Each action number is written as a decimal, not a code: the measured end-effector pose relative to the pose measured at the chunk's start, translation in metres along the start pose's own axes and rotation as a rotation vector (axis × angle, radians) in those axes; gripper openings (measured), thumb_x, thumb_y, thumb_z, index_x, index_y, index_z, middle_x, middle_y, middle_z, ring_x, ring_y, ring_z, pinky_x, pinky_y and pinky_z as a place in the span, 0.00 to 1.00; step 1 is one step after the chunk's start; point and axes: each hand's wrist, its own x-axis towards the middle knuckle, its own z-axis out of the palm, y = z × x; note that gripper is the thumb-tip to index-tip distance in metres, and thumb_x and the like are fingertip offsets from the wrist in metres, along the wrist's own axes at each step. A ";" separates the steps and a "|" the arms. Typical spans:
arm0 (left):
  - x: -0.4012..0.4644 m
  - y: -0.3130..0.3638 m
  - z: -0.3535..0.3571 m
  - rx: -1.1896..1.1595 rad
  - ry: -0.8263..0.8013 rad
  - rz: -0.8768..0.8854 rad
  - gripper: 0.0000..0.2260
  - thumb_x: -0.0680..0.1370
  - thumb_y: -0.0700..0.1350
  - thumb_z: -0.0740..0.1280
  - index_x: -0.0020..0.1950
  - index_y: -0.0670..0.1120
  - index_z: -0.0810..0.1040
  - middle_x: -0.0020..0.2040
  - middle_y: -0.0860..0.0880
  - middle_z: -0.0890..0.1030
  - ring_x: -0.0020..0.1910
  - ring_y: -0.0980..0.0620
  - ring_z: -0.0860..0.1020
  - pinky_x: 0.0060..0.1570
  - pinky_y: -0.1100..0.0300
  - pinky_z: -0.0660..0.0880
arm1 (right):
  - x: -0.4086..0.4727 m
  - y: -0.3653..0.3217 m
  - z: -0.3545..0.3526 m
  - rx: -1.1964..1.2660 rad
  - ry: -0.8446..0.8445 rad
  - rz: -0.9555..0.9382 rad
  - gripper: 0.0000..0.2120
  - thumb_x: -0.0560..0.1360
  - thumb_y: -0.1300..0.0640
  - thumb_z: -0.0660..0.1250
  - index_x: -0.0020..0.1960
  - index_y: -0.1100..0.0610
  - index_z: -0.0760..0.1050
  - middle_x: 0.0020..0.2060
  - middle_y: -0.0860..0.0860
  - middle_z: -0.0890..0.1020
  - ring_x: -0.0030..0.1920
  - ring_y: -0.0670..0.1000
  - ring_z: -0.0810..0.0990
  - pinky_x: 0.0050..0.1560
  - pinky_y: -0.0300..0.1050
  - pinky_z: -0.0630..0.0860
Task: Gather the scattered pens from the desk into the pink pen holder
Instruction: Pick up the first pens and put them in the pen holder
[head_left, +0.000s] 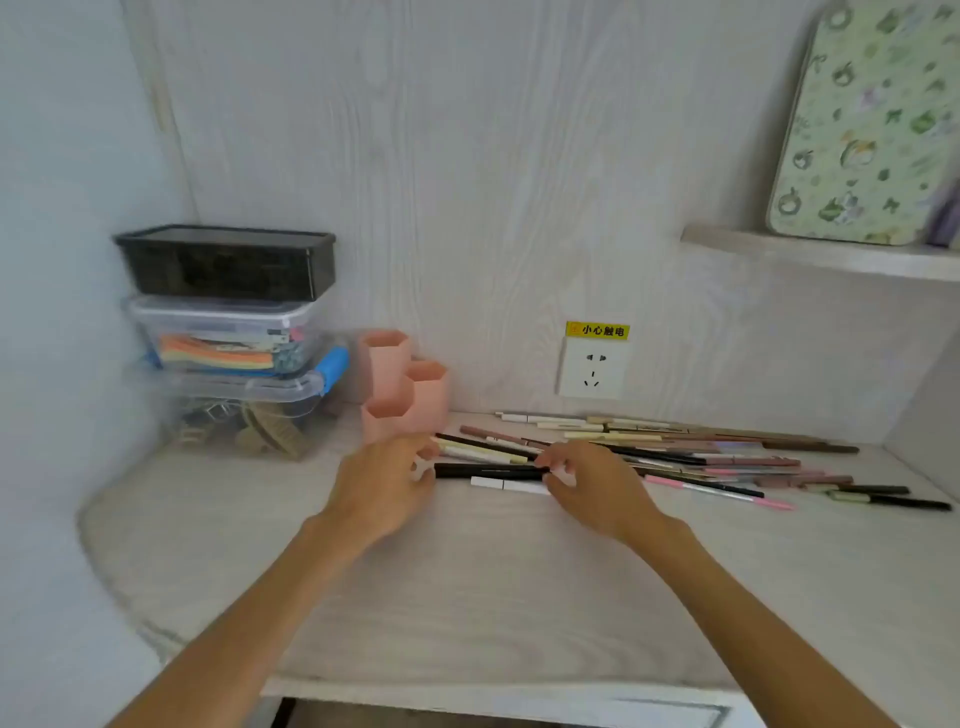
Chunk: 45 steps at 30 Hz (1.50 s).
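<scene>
Two bare hands reach over a pale surface (467, 597). A black pen (488, 471) lies flat, its long axis running left to right, between them. The left hand (384, 488) touches its left end, the right hand (597, 488) its right end; whether either grip has closed is unclear. The pink pen holder (410, 395) stands just behind the left hand, the nearer one.

We find open desk (467, 597) in front of us up to the pens (675, 457), while the pink pen holder (405, 389) is hemmed by stacked boxes (228, 338) on its left and the wall (493, 208) just behind.
</scene>
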 end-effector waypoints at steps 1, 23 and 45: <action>-0.006 0.000 0.001 0.015 -0.003 -0.002 0.13 0.77 0.47 0.64 0.62 0.55 0.75 0.59 0.56 0.79 0.54 0.55 0.77 0.52 0.59 0.73 | -0.006 -0.002 0.003 0.009 0.028 -0.006 0.12 0.77 0.54 0.61 0.60 0.50 0.74 0.54 0.50 0.78 0.56 0.51 0.75 0.53 0.45 0.72; 0.016 -0.024 0.030 -0.300 0.378 0.042 0.04 0.77 0.51 0.65 0.48 0.54 0.78 0.44 0.59 0.76 0.42 0.61 0.73 0.37 0.65 0.69 | 0.055 0.022 0.040 0.343 0.146 -0.083 0.10 0.70 0.51 0.71 0.51 0.42 0.81 0.41 0.44 0.79 0.44 0.46 0.77 0.48 0.42 0.73; 0.006 -0.016 0.027 -0.418 0.643 0.097 0.07 0.77 0.48 0.65 0.54 0.52 0.78 0.49 0.57 0.77 0.39 0.54 0.75 0.36 0.53 0.74 | -0.034 0.072 0.000 0.062 0.073 0.080 0.15 0.76 0.67 0.56 0.51 0.49 0.73 0.47 0.47 0.70 0.54 0.51 0.69 0.59 0.53 0.68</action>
